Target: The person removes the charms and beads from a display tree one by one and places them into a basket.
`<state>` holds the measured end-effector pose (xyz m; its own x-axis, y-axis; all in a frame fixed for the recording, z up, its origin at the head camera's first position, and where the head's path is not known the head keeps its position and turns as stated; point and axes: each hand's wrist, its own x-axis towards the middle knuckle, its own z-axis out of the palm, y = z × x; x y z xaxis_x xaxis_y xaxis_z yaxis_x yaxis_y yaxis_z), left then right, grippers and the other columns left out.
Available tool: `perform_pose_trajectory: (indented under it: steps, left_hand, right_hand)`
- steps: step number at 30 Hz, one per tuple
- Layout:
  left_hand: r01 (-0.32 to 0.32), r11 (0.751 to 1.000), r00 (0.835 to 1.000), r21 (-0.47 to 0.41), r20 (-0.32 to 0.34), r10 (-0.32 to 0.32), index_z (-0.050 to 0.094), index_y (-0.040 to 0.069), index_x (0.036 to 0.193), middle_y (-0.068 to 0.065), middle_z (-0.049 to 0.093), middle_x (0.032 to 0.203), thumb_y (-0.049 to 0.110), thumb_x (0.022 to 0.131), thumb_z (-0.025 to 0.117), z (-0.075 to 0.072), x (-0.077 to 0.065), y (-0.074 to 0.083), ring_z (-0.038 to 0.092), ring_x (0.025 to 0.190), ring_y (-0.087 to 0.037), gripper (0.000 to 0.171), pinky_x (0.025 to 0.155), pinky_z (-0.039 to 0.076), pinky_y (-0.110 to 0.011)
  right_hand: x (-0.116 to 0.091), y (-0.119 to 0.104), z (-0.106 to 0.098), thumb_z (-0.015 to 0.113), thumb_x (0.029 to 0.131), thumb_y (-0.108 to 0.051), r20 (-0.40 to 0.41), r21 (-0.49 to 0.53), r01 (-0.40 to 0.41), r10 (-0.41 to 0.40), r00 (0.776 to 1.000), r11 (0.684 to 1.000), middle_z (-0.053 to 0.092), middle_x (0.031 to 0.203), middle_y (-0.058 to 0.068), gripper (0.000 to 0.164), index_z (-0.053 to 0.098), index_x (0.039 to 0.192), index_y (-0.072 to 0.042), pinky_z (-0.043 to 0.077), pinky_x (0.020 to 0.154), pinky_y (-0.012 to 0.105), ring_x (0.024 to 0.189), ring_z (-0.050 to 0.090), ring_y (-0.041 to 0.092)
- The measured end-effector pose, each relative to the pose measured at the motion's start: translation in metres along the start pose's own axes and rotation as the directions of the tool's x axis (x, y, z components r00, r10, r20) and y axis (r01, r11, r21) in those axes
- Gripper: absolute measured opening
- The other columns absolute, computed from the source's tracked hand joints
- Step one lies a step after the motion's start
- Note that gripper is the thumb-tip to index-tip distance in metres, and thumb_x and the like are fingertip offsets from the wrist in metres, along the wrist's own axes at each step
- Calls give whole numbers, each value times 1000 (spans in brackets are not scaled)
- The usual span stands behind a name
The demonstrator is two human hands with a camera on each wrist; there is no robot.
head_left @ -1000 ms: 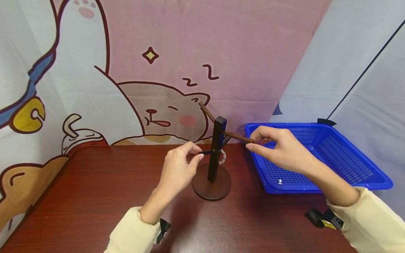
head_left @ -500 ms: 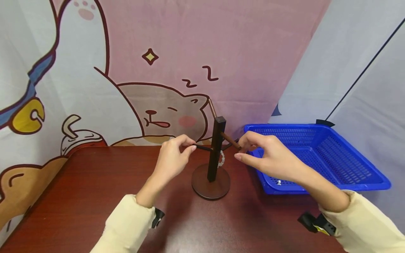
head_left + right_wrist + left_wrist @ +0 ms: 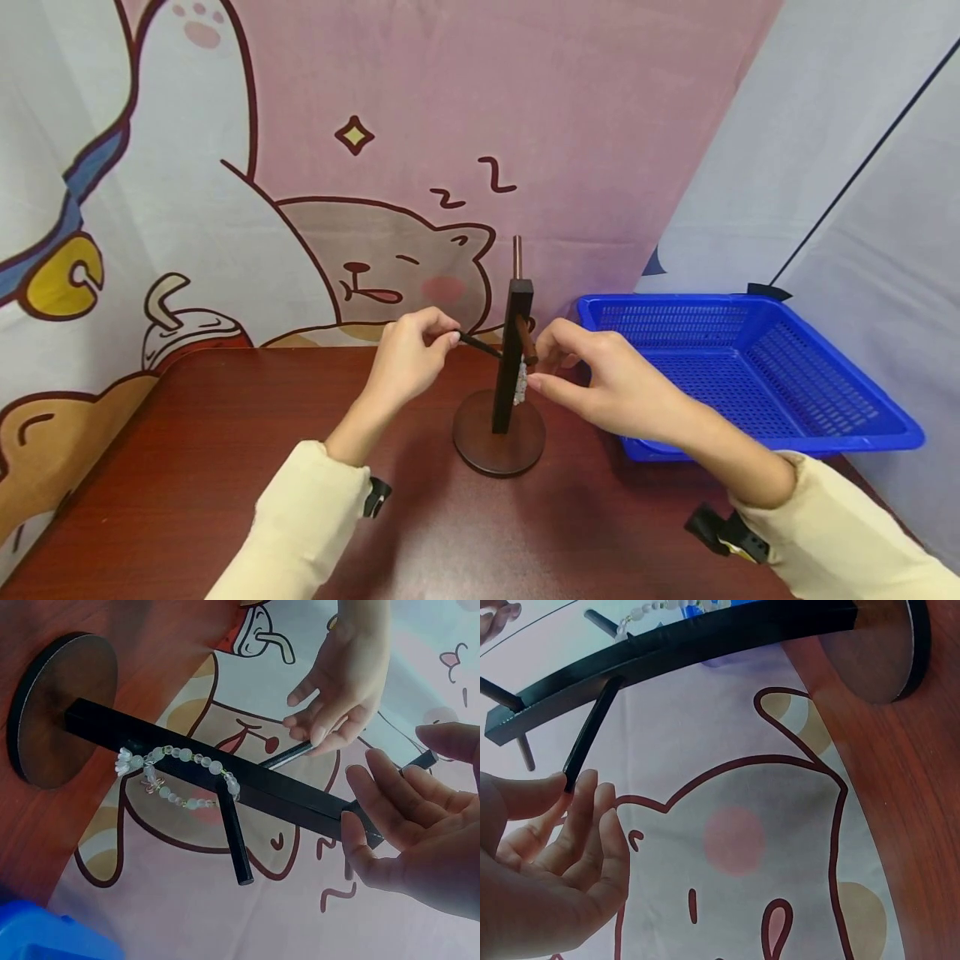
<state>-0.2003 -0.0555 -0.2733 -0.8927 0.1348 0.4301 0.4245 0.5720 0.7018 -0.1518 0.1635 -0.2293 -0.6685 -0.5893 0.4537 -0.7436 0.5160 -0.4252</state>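
Note:
A dark wooden stand with a square post [image 3: 510,358] and a round base [image 3: 498,454] stands upright on the table. My left hand [image 3: 411,350] pinches the tip of its lower left peg [image 3: 592,735] between thumb and fingers. My right hand [image 3: 607,375] is at the front end of the upper peg [image 3: 527,340], thumb and fingers spread apart around it. In the right wrist view, that upper peg [image 3: 427,760] passes behind the fingers. A bracelet of pale beads [image 3: 184,755] with a white flower charm hangs from the lower peg [image 3: 235,840] on the post's other side.
A blue plastic basket [image 3: 847,437] stands to the right, close behind my right hand. The reddish-brown table [image 3: 262,433] ends at a cloth backdrop [image 3: 600,125] with cartoon animals. Dark wrist straps show at both sleeves.
The pegs have swung clockwise as seen from above: the upper front end came leftward and nearer, the lower left end went back. My right hand moved left with it, its fingers spreading.

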Motion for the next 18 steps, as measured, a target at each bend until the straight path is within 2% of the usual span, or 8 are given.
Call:
perform_pose_trajectory:
  steps: [5, 9, 18]
  left_hand:
    - [9, 1000, 1000, -4, 12, -9, 68, 5, 87, -3, 69, 81, 5, 82, 64, -1, 1, 0, 59, 69, -17, 6, 64, 43, -32]
    - [18, 1000, 1000, -4, 19, -18, 68, 6, 87, -3, 69, 81, 6, 82, 65, -1, 2, -1, 60, 71, -17, 6, 65, 44, -33]
    - [45, 999, 998, -17, 36, -44, 68, 6, 88, -3, 68, 80, 7, 83, 65, -2, 2, -1, 61, 74, -17, 6, 66, 45, -33]
  right_hand:
    - [0, -1, 1, 66, 82, -7, 3, 5, 16, -16, 1000, 1000, 57, 79, -12, 13, 56, 87, -13, 45, 65, 25, 72, 55, 4]
    - [-2, 2, 1, 66, 82, -8, 1, 4, -4, 4, 1000, 1000, 58, 80, -11, 13, 58, 91, -12, 46, 66, 25, 72, 56, 3]
    - [-10, 12, 6, 64, 83, -10, 34, 44, -131, 130, 991, 990, 58, 76, -9, 12, 60, 94, -10, 46, 61, 26, 70, 55, 6]
